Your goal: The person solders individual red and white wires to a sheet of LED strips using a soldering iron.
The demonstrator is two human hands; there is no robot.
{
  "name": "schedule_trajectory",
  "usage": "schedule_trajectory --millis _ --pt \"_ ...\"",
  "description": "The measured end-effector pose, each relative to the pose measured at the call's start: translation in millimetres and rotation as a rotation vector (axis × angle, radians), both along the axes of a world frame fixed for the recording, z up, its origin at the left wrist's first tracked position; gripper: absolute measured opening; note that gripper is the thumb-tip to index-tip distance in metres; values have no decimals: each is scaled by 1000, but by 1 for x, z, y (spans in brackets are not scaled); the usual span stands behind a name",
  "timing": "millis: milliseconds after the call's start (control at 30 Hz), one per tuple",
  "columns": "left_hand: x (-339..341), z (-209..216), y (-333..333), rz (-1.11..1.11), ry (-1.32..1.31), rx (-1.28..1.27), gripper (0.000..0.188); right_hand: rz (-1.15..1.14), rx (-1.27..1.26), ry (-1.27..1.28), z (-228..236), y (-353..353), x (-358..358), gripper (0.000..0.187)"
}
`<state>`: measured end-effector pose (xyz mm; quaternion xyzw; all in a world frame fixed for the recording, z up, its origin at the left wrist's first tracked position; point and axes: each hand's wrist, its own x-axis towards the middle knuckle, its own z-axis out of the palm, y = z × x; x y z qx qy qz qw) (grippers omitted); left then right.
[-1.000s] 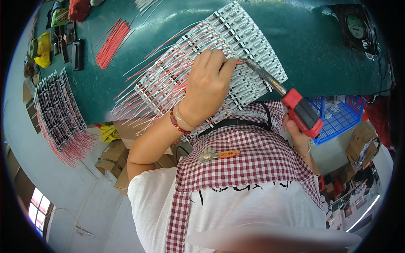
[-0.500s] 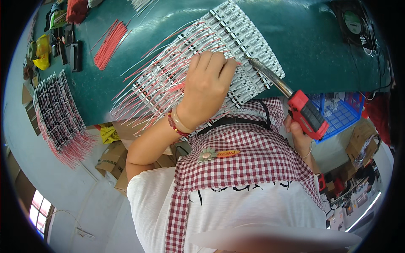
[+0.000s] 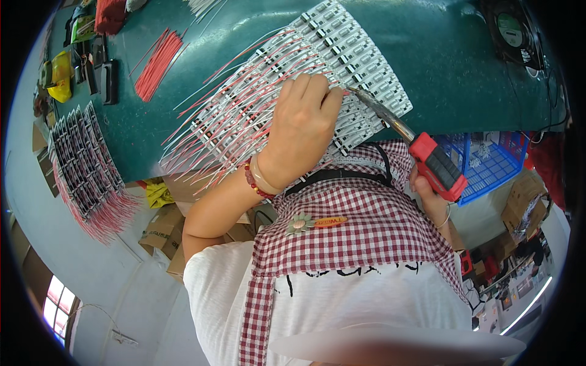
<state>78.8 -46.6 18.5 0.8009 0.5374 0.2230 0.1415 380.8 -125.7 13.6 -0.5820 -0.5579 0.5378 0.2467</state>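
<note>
A tilted panel of rows of small white-and-metal parts (image 3: 366,58) lies at the table's near edge, with red and white wires (image 3: 223,125) fanning off its left side. Over its middle, my left hand (image 3: 302,125) is closed in a pinch, and a short red wire end shows at its fingertips. My right hand (image 3: 429,198) grips a red-and-black soldering gun (image 3: 436,165) from below, partly hidden behind it. The gun's dark metal tip reaches the panel close to my left fingertips; whether it touches the wire I cannot tell.
A bundle of red wires (image 3: 159,67) lies on the green table (image 3: 439,73). Another wired panel (image 3: 85,165) hangs past the left edge. A small fan (image 3: 511,33) stands far right. Blue baskets (image 3: 488,171) and cardboard boxes (image 3: 162,229) sit below table height.
The soldering gun has moved a little left and down, its tip now nearer my left fingertips. My left hand has shifted very slightly right.
</note>
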Motion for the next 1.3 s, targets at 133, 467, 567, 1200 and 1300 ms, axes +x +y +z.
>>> schedule_trajectory --millis 133,467,567,1200,1300 --pt "2 1 2 5 2 2 19 57 25 -85 4 0 0 22" --pt "2 5 2 34 86 -15 13 -133 -80 127 4 -13 3 28" --pt "2 3 2 46 80 9 15 -86 -61 160 4 -15 2 58" --pt "13 -5 -12 77 -98 59 18 -116 -136 172 -5 -25 15 30" --pt "11 -5 -13 79 -122 71 17 -92 -143 176 1 -22 12 30"
